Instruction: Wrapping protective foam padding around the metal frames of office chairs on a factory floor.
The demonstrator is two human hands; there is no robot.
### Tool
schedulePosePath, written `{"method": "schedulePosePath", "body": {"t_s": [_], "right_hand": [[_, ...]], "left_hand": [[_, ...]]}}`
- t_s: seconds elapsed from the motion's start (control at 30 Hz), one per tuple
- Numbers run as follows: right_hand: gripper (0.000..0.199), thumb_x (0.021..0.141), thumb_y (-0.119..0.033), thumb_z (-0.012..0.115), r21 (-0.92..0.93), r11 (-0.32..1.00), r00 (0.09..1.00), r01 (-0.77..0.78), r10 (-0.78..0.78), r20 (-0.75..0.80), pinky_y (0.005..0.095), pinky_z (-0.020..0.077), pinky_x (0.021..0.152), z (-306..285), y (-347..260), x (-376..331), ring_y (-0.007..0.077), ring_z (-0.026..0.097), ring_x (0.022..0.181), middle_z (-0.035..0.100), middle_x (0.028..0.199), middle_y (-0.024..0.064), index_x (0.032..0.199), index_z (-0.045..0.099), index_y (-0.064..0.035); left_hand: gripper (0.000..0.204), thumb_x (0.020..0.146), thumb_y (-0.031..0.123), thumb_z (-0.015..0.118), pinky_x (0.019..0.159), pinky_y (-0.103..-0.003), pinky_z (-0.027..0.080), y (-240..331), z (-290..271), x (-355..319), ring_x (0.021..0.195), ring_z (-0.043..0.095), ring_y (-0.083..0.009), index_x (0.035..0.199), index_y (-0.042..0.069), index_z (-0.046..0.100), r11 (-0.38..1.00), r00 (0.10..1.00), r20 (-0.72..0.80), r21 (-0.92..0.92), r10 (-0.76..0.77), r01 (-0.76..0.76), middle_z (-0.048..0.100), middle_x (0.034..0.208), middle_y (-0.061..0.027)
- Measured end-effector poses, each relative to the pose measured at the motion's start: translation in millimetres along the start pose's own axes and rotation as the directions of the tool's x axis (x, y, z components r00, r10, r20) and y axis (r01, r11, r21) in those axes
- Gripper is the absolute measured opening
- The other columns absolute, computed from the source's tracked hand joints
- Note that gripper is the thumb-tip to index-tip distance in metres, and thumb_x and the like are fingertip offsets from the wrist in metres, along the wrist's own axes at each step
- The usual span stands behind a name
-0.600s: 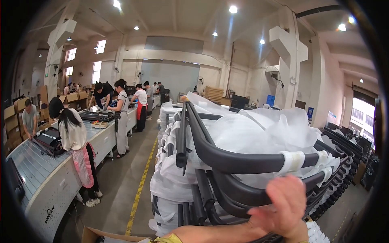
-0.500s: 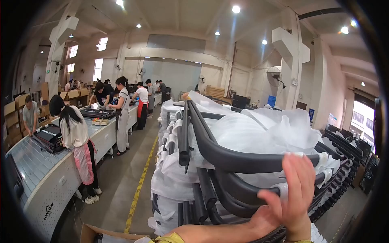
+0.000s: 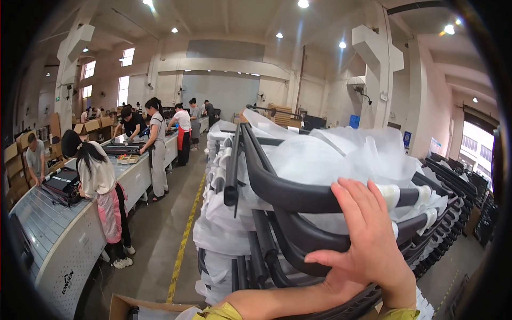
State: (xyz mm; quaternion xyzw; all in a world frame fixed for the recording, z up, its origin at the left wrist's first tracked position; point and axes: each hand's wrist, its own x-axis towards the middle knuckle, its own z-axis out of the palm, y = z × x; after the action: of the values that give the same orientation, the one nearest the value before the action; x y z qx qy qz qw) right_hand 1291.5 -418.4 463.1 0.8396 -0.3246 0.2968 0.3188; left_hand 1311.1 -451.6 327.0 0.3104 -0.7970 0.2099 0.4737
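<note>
My right hand (image 3: 368, 240) is raised in front of a stack of black bent-tube frames, fingers stretched up and thumb spread to the left. Its fingertips overlap the top frame's tube (image 3: 298, 196); whether they touch it I cannot tell. My left forearm (image 3: 277, 303) crosses from the lower left, and the left hand (image 3: 341, 282) meets the right wrist, its fingers hidden behind it. White foam sheet (image 3: 314, 165) lies over and between the frames. White wrap (image 3: 390, 196) circles the top tube beside my right fingers.
An open cardboard box (image 3: 120, 306) stands at lower left. Left of a yellow floor line (image 3: 184, 250), several people work along a conveyor table (image 3: 69, 256), one in a white top (image 3: 100, 173) nearest. More black frames (image 3: 458, 181) are stacked at the right.
My right hand has moved slightly left and up relative to the tubes, its fingers now tilting left. The view has shifted a little; the frames stay stacked.
</note>
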Motion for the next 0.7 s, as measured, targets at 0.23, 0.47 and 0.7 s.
{"method": "schedulePosePath", "body": {"t_s": [0.23,0.47,0.7], "right_hand": [[0.050,0.069,-0.045,0.062,0.066,0.985,0.906,0.159,-0.120,-0.405,0.0471,0.0371,0.086,-19,34,-95,0.0350,0.051,0.097,0.051,0.109,0.0199,0.093,0.057,-0.0006],[0.023,0.066,-0.013,0.066,0.490,0.863,0.961,0.126,0.017,-0.276,0.0380,0.0467,0.073,19,111,-246,0.0324,0.054,0.091,0.057,0.092,0.0149,0.082,0.058,0.0003],[0.017,0.065,-0.009,0.067,0.592,0.773,0.926,-0.227,0.360,-0.115,0.0333,0.0474,0.067,39,215,-365,0.0275,0.055,0.083,0.058,0.083,0.0095,0.077,0.058,-0.0015]], "left_hand": [[0.019,0.074,0.009,0.048,0.062,-0.030,0.047,-5,2,18,0.082,0.056,-0.0172,0.092,0.010,0.054,0.973,0.980,0.196,-0.216,-0.033,0.076,0.057,0.088,-0.0031],[0.016,0.078,0.012,0.054,0.069,-0.033,0.045,3,-3,47,0.075,0.059,-0.0293,0.089,0.001,0.059,0.979,0.997,0.057,0.201,-0.050,0.038,0.060,0.081,-0.0147],[0.041,0.071,0.018,0.060,0.088,-0.037,0.035,19,40,75,0.101,0.048,-0.0277,0.108,0.003,0.050,0.747,0.967,0.239,0.627,0.089,-0.224,0.052,0.107,-0.0118]]}}
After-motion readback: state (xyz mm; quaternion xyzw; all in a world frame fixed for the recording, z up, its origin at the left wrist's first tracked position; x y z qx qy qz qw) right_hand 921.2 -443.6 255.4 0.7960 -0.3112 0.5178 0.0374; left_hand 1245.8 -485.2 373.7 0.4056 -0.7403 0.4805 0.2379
